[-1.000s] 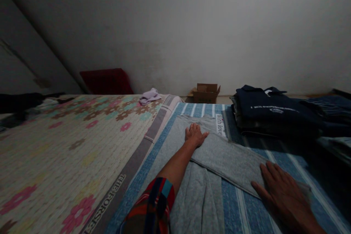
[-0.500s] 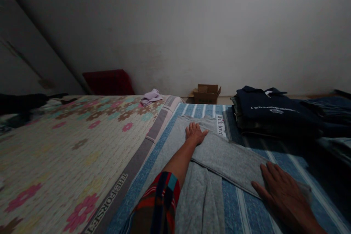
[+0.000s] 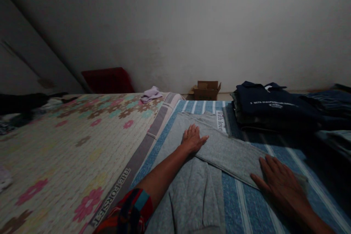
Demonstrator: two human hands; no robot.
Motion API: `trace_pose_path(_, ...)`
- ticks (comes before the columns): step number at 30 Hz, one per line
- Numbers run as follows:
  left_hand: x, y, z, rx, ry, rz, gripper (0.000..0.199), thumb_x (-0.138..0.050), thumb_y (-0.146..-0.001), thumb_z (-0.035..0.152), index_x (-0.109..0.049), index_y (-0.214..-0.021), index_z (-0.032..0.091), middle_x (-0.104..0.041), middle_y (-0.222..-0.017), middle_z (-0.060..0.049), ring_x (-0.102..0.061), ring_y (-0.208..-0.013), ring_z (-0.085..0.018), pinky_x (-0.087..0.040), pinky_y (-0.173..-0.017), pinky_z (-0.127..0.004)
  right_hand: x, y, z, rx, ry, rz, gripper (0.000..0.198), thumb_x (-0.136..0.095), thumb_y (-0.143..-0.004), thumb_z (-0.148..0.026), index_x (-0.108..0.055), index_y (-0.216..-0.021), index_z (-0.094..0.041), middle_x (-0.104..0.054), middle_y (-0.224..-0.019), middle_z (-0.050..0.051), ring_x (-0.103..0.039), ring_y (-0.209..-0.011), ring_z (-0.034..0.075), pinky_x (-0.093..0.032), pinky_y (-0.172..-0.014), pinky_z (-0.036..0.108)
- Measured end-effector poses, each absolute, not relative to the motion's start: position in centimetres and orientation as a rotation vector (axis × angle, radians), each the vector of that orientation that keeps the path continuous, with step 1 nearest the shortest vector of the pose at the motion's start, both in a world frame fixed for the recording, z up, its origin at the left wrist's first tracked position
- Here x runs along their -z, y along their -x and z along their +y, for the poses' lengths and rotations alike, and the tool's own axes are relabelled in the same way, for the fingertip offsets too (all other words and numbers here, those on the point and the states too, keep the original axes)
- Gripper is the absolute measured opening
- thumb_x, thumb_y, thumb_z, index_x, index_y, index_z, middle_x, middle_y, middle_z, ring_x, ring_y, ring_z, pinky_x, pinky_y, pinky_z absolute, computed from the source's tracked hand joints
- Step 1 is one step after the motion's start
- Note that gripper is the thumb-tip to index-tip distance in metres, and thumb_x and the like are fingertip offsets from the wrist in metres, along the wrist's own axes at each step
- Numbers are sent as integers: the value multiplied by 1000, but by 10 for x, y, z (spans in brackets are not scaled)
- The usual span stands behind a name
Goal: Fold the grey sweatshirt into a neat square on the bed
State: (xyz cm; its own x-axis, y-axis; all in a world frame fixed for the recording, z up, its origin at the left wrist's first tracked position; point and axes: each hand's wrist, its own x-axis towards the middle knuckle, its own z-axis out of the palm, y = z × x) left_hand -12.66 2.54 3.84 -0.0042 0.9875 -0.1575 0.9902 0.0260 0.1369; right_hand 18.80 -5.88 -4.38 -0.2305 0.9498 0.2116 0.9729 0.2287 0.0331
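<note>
A grey long-sleeved garment lies spread on a blue striped cloth. One of its sleeves stretches out to the right at a slant. My left hand rests flat on the garment near its top, fingers spread, where the sleeve meets the body. Toward the cuff, my right hand lies flat on the sleeve with its thumb apart. Neither hand grips the fabric. The palms hide small parts of the cloth beneath them. A printed label reading "With love" shows on the cloth just beyond the garment.
A stack of folded dark clothes sits at the back right. To the left spreads a flowered quilt with a crumpled lilac cloth. Behind stand an open cardboard box and a red object against the wall.
My left hand has slid slightly toward me over the garment, and the forearm has swung left. My right hand stays nearly in place on the sleeve. More of the garment's lower part shows.
</note>
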Motion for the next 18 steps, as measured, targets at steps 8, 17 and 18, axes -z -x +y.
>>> trace_pose_path(8,-25,124,16,-43,-1999,2117,83,-10,-86,67,-20,-146,11,-9,-156,-12,-1,-143,-24,-4,-115,-43,36,-187,-61,212,1802,-2356,69,-33,-85,-57,-52,-128,-7,-47,-137,20,-38,-130,35,-29,-106,49)
trace_pose_path(17,-28,125,22,-10,-2029,2121,80,-14,-88,65,-23,-145,9,-15,-155,-15,-8,-143,-26,-11,-114,-45,34,-184,-59,161,1841,-2314,65,-37,-85,-55,-51,-129,-9,-46,-138,18,-37,-131,34,-30,-105,50)
trace_pose_path(18,-29,125,26,-16,-2038,2123,80,-14,-88,64,-24,-144,8,-17,-154,-15,-10,-143,-26,-12,-114,-45,34,-184,-59,160,1830,-2308,65,-38,-85,-55,-51,-128,-9,-47,-137,18,-37,-130,35,-30,-104,50)
